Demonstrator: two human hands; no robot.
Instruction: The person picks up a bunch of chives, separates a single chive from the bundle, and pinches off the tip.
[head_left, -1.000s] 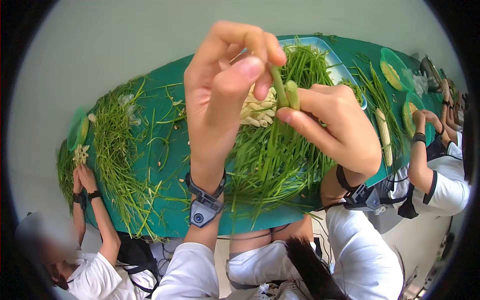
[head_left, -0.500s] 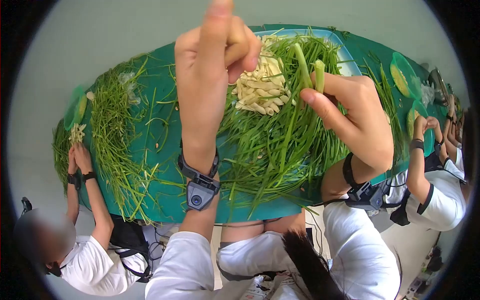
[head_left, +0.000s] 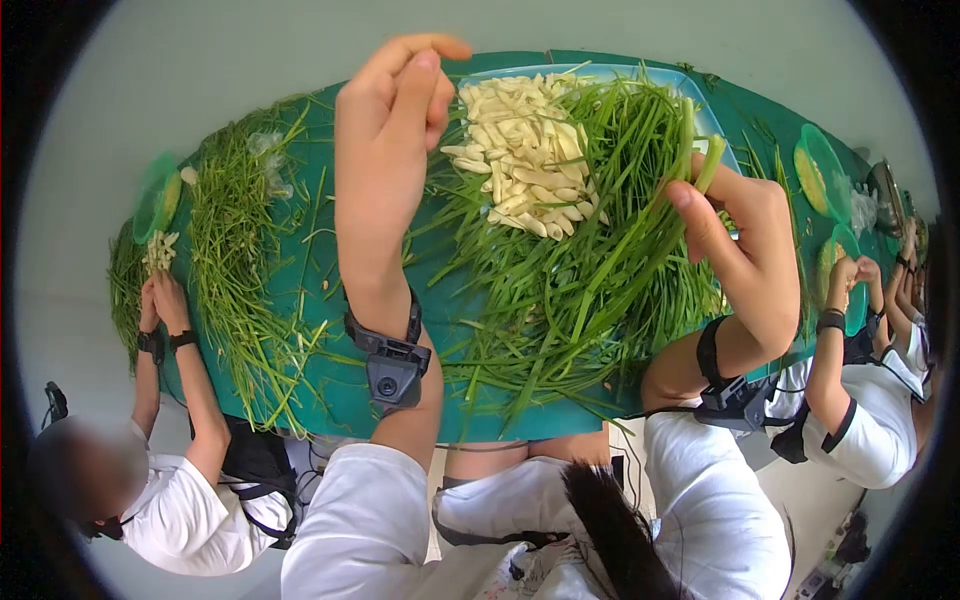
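My right hand [head_left: 745, 225] pinches two thick-ended green stalks [head_left: 708, 165] that look like chives between thumb and index finger, cut ends up. Their long leaves trail down left over a large heap of the same greens [head_left: 570, 310]. My left hand [head_left: 395, 110] is raised at the table's far edge, left of a pile of cream-coloured, clove-like pieces [head_left: 530, 160]. Its thumb lies against the index finger and the other fingers curl in; nothing shows in it. The pile and part of the greens lie on a light blue tray [head_left: 712, 125].
A green table [head_left: 330, 390] curves around. More greens [head_left: 235, 250] lie at left, beside a green basket [head_left: 155, 205]. A co-worker's hands [head_left: 163, 300] handle small pale pieces there. Green baskets [head_left: 822, 175] and other people's arms [head_left: 835, 310] are at right.
My right hand has moved right and slightly down with the stalks. The left hand has moved slightly left, its fingers turned, uncovering more of the pale pile. The view has shifted slightly.
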